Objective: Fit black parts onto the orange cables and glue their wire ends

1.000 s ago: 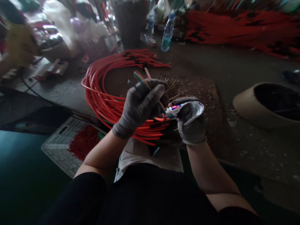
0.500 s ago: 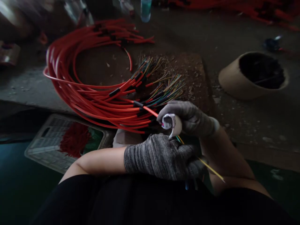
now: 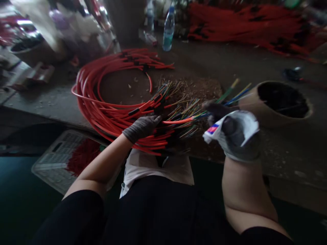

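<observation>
My gloved left hand (image 3: 144, 127) is closed round an orange cable (image 3: 178, 121) at the front of a coiled bundle of orange cables (image 3: 87, 81). Thin coloured wires (image 3: 232, 90) come out of that cable's end and run up to the right. My gloved right hand (image 3: 219, 110) closes on these wires, its fingers dark and blurred. A curled white piece (image 3: 249, 124) with red and blue print sits around part of the right hand; what it is I cannot make out. More bare wire ends (image 3: 186, 107) of the bundle lie between my hands.
A brown round tub (image 3: 251, 103) with dark contents stands right of my right hand. Behind are a plastic bottle (image 3: 168, 32) and a heap of red cables (image 3: 242, 25). A white plastic crate (image 3: 48, 163) with red pieces is low at left.
My hands were close together near my body. Now the left has moved left onto the cable bundle, and the right has moved right along the wires. The view has tilted upward.
</observation>
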A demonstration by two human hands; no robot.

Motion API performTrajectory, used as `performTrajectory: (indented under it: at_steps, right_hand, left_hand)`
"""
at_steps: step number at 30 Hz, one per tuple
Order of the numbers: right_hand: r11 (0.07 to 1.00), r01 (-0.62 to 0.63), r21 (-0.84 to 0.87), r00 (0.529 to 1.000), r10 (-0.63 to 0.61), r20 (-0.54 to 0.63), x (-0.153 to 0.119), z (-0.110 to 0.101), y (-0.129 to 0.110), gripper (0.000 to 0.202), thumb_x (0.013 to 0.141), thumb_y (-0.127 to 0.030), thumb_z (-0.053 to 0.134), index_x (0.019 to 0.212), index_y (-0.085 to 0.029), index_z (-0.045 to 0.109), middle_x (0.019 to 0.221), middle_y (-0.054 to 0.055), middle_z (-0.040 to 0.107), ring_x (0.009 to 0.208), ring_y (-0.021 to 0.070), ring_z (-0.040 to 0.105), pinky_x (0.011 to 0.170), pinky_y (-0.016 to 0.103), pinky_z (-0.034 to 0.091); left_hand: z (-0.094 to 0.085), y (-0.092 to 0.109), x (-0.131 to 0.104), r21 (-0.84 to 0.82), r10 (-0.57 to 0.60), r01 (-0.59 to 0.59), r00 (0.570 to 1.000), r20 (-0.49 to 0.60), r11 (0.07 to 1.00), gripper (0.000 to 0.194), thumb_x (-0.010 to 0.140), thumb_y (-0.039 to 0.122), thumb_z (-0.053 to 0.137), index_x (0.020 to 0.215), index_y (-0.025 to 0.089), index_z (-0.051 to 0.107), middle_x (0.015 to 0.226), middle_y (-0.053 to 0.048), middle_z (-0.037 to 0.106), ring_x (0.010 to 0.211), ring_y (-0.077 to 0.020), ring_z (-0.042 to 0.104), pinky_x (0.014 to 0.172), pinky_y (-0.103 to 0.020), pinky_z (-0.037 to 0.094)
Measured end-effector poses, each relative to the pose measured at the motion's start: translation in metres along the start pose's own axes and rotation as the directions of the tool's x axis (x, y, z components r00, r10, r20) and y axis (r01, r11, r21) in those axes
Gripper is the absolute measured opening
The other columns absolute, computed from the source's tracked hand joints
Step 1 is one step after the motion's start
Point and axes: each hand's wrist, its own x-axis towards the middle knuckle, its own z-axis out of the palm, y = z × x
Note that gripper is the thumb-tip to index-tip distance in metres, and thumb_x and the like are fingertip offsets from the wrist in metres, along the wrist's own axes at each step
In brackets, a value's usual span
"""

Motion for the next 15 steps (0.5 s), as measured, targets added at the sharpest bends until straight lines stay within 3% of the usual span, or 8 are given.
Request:
performTrajectory:
  at_steps: [2,5,8,12,13,15]
  right_hand:
    - [0.996,0.035,0.088,0.986,-0.020,-0.164,0.008,-0.001,0.001,0.034,0.096,-0.050,0.058,0.078,-0.026,0.076,0.102,0.006,0.075,0.103,0.0235,0.070,0.085,0.036,0.060]
    - [0.954,0.033,0.298,0.941,0.071,-0.331,0.012,-0.004,0.007,0.028,0.093,-0.049,0.057,0.100,-0.030,0.076,0.112,0.006,0.071,0.119,0.0240,0.063,0.083,0.035,0.060]
    - [0.905,0.006,0.425,0.927,0.154,-0.342,0.011,-0.006,0.018,0.026,0.091,-0.048,0.058,0.105,-0.032,0.075,0.119,0.005,0.069,0.120,0.0236,0.062,0.084,0.038,0.061]
    - [0.848,-0.099,0.521,0.904,0.296,-0.310,0.005,-0.017,0.032,0.027,0.088,-0.050,0.063,0.096,-0.028,0.076,0.116,0.007,0.070,0.106,0.0207,0.068,0.080,0.036,0.063]
    - [0.852,-0.132,0.507,0.888,0.329,-0.321,0.003,-0.023,0.031,0.027,0.087,-0.051,0.064,0.094,-0.028,0.076,0.113,0.007,0.071,0.104,0.0207,0.068,0.080,0.035,0.063]
    - [0.889,-0.178,0.422,0.854,0.353,-0.383,-0.001,-0.037,0.024,0.022,0.089,-0.049,0.063,0.090,-0.032,0.076,0.112,0.003,0.072,0.109,0.0196,0.068,0.087,0.035,0.062]
  left_hand:
    - [0.008,-0.011,0.004,0.089,-0.042,0.038,0.998,0.046,0.995,0.042,0.097,0.011,0.041,0.133,0.018,0.061,0.129,-0.014,0.069,0.116,-0.0236,0.069,0.092,-0.035,0.057]
    - [0.011,-0.005,0.009,0.062,-0.059,0.062,0.997,-0.040,0.996,0.031,0.097,0.021,0.051,0.124,0.019,0.067,0.116,-0.011,0.074,0.107,-0.0230,0.071,0.088,-0.032,0.056]
    - [0.008,0.024,0.016,-0.038,0.035,-0.043,0.981,-0.193,0.998,0.029,0.097,0.029,0.055,0.120,0.018,0.069,0.110,-0.010,0.074,0.100,-0.0208,0.071,0.087,-0.030,0.055]
    - [0.008,0.077,0.027,-0.236,0.158,-0.288,0.878,-0.451,0.928,0.037,0.101,0.028,0.049,0.134,0.018,0.060,0.118,-0.009,0.072,0.103,-0.0168,0.070,0.090,-0.027,0.055]
    - [0.011,0.085,0.030,-0.259,0.146,-0.293,0.872,-0.467,0.920,0.041,0.100,0.028,0.050,0.139,0.016,0.055,0.124,-0.011,0.070,0.109,-0.0181,0.068,0.095,-0.029,0.054]
    - [0.019,0.088,0.037,-0.265,0.085,-0.200,0.916,-0.392,0.943,0.050,0.097,0.031,0.058,0.143,0.012,0.051,0.134,-0.015,0.066,0.122,-0.0236,0.064,0.105,-0.036,0.051]
